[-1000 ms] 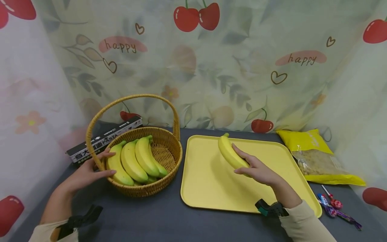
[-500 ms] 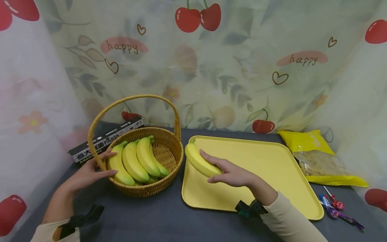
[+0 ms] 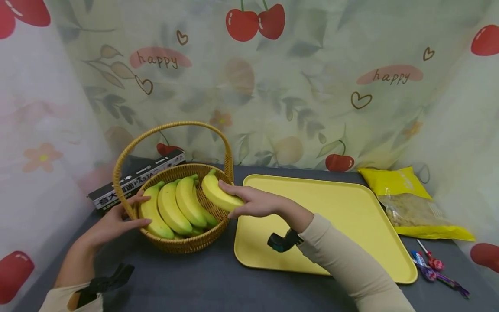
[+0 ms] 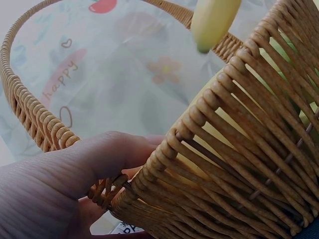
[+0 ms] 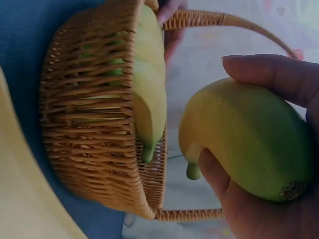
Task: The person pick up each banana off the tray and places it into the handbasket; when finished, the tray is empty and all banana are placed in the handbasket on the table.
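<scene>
A wicker basket (image 3: pixel 218 208) with a tall handle stands on the dark table and holds three bananas (image 3: pixel 171 208). My left hand (image 3: pixel 117 219) rests on the basket's left rim (image 4: pixel 164 154), thumb over the edge next to the outer banana. My right hand (image 3: pixel 249 201) grips a fourth banana (image 3: pixel 218 193) and holds it over the basket's right rim, stem end pointing inward. In the right wrist view this banana (image 5: pixel 244 139) lies in my curled fingers beside the basket (image 5: pixel 94 134). The yellow tray (image 3: pixel 343 216) lies bare to the right.
A black pasta box (image 3: pixel 132 177) lies behind the basket on the left. A yellow snack bag (image 3: pixel 409 203) sits at the right of the tray, with wrapped lollipops (image 3: pixel 429 264) near the front right edge. Patterned curtains enclose the table.
My right hand has carried the banana leftward from over the tray to above the basket's right rim. The left hand has stayed on the basket.
</scene>
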A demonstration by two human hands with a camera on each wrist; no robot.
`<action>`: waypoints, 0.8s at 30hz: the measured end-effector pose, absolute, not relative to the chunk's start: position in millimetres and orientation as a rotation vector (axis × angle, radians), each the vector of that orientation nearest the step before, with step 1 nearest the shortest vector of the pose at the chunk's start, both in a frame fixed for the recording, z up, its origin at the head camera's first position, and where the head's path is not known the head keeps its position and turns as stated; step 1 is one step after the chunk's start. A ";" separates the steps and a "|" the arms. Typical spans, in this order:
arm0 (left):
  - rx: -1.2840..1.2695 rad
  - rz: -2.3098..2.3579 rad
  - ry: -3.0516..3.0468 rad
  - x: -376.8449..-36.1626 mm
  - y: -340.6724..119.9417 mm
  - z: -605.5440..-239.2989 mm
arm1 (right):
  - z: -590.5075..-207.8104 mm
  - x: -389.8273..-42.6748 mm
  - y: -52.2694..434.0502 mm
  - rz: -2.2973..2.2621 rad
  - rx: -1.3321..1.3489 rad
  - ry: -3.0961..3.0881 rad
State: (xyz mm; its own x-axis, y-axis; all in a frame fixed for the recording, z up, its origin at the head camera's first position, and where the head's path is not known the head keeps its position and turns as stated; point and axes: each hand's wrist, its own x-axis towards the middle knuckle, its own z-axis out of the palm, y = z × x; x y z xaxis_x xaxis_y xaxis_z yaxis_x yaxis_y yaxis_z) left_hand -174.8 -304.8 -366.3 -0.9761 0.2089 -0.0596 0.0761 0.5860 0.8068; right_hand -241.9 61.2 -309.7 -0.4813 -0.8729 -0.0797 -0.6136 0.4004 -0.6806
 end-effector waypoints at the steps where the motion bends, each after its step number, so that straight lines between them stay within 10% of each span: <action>1: 0.240 1.336 2.670 -175.1 -304.8 -366.6 | -308.8 -245.9 55.2 -0.818 -1.256 2.235; 24: 0.221 1.366 2.644 -173.3 -303.7 -365.3 | -331.7 -284.2 -12.4 -0.672 -1.017 2.259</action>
